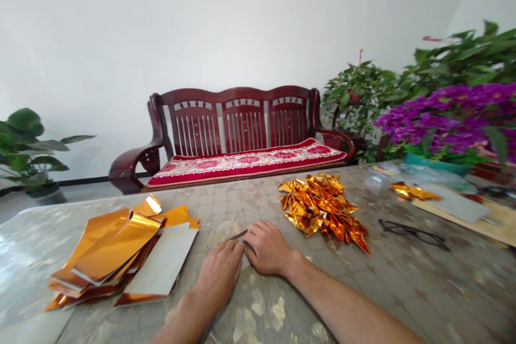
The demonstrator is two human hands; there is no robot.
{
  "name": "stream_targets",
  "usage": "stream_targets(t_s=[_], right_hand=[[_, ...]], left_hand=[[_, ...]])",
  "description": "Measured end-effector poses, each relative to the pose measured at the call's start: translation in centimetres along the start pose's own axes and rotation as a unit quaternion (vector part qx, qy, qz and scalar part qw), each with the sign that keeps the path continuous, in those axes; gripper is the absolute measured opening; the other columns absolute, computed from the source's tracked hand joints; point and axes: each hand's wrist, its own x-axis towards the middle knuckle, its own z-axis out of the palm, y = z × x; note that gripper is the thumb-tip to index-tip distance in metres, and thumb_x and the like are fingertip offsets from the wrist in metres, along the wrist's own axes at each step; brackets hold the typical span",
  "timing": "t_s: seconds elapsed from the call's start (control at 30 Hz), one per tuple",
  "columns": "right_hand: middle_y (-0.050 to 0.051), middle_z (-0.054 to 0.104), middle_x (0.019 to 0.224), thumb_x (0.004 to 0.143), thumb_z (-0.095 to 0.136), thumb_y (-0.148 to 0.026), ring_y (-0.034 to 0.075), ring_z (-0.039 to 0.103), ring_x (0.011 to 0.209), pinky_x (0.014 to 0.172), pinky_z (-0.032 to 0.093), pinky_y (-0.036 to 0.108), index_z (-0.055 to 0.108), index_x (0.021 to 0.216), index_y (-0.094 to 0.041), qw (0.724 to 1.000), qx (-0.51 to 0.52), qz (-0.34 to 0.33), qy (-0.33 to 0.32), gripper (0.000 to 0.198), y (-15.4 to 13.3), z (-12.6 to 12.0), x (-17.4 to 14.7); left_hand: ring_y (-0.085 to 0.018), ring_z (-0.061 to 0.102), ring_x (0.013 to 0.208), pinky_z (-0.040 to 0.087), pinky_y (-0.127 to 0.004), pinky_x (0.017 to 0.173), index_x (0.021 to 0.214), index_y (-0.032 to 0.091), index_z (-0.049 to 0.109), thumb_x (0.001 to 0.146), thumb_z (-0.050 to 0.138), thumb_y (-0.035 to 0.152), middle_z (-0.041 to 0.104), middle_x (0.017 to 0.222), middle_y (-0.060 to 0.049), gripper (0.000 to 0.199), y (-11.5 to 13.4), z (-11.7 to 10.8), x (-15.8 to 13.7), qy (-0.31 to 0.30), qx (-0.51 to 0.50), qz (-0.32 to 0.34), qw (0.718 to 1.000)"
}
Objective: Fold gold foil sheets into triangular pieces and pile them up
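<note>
My left hand [221,269] and my right hand [266,247] meet on the table [250,317], fingers bent and pressed together. Between them is a small piece of paper [237,235], mostly covered by the fingers; a thin dark edge shows beyond the fingertips. To the left lies a loose stack of gold foil paper [116,244], with some pale backs turned up. On the right, a heap of folded gold foil pieces [318,207] sits beyond my right forearm.
Eyeglasses [415,234] lie on the table at right, near a grey-white sheet [451,201], a wooden board [500,220] and another gold foil piece [413,191]. Purple flowers [451,118] stand at the far right. Behind the table is a wooden bench [245,123] with a red cover [250,164].
</note>
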Motion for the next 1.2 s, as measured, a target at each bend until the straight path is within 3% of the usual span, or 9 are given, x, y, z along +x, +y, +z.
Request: stream_targets(t_s=[0.4, 0.7, 1.2], right_hand=[[0.004, 0.061, 0.091, 0.092, 0.053, -0.033, 0.019, 0.050, 0.088, 0.076, 0.037, 0.032, 0.060, 0.081, -0.019, 1.000, 0.015, -0.005, 0.014, 0.019, 0.06, 0.22, 0.24], [0.005, 0.060, 0.092, 0.092, 0.051, -0.029, 0.019, 0.050, 0.090, 0.078, 0.036, 0.032, 0.059, 0.083, -0.019, 0.999, 0.041, 0.004, 0.007, 0.016, 0.20, 0.52, 0.22], [0.004, 0.060, 0.094, 0.092, 0.052, -0.028, 0.020, 0.049, 0.091, 0.079, 0.035, 0.033, 0.060, 0.087, -0.020, 0.998, 0.057, 0.001, 0.002, 0.013, 0.22, 0.23, 0.13]], left_hand=[[-0.022, 0.057, 0.106, 0.047, -0.034, 0.093, 0.102, 0.020, 0.061, 0.090, 0.038, 0.009, 0.064, 0.109, -0.005, 0.028, -0.21, -0.18, 0.01, 0.003, -0.025, -0.006, 1.000], [-0.023, 0.056, 0.107, 0.046, -0.036, 0.096, 0.103, 0.022, 0.060, 0.086, 0.052, 0.020, 0.063, 0.112, -0.004, 0.020, -0.41, -0.03, -0.17, 0.014, -0.053, -0.008, 0.998], [-0.025, 0.054, 0.110, 0.045, -0.039, 0.098, 0.104, 0.022, 0.062, 0.082, 0.054, 0.021, 0.061, 0.115, -0.005, 0.023, -0.19, 0.24, -0.31, 0.023, -0.072, -0.037, 0.996]])
